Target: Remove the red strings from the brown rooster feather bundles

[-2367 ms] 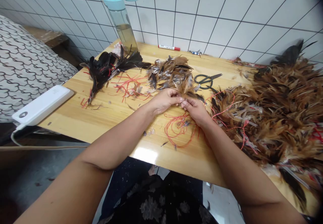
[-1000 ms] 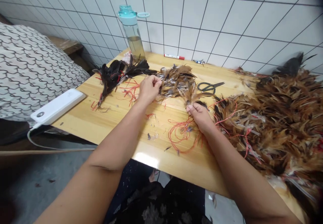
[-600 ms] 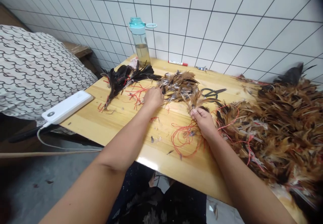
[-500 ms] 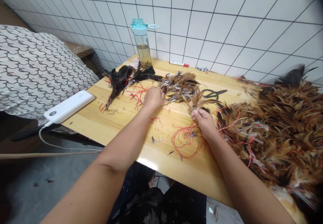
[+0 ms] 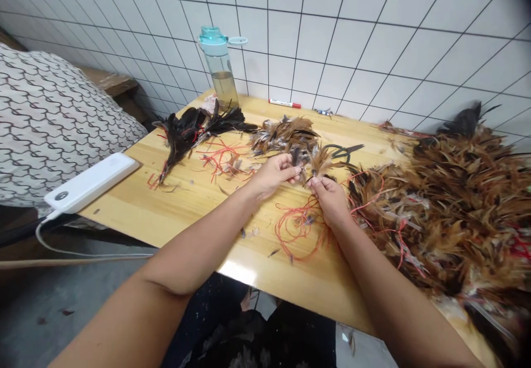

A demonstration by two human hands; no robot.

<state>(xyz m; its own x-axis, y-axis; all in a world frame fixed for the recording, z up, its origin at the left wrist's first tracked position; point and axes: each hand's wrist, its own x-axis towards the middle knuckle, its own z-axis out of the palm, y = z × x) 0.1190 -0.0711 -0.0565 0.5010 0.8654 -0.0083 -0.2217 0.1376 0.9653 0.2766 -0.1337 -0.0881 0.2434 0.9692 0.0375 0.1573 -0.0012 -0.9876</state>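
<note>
Between the thumb and fingers of my right hand (image 5: 331, 197) is a small bunch of brown feathers (image 5: 319, 160), its tips fanned upward. My left hand (image 5: 280, 174) is close beside it, pinching a dark greyish feather (image 5: 296, 157). A loose pile of brown feathers (image 5: 286, 133) lies just behind both hands. Below my right hand a tangle of red string (image 5: 296, 229) rests on the wooden table (image 5: 166, 213). Green-handled scissors (image 5: 344, 151) sit behind the bunch, blades pointing right.
A large heap of brown feathers (image 5: 460, 207) covers the table's right side. Black feathers (image 5: 186, 133) and red string pieces (image 5: 222, 160) lie left. A water bottle (image 5: 222, 69) and a red-capped marker (image 5: 284, 103) stand and lie near the tiled wall. A white power bank (image 5: 91, 182) is at the left edge.
My left hand has come from the brown feather pile rightward to the bunch, now with a feather in its fingers. My right hand keeps its bunch. The view has shifted slightly.
</note>
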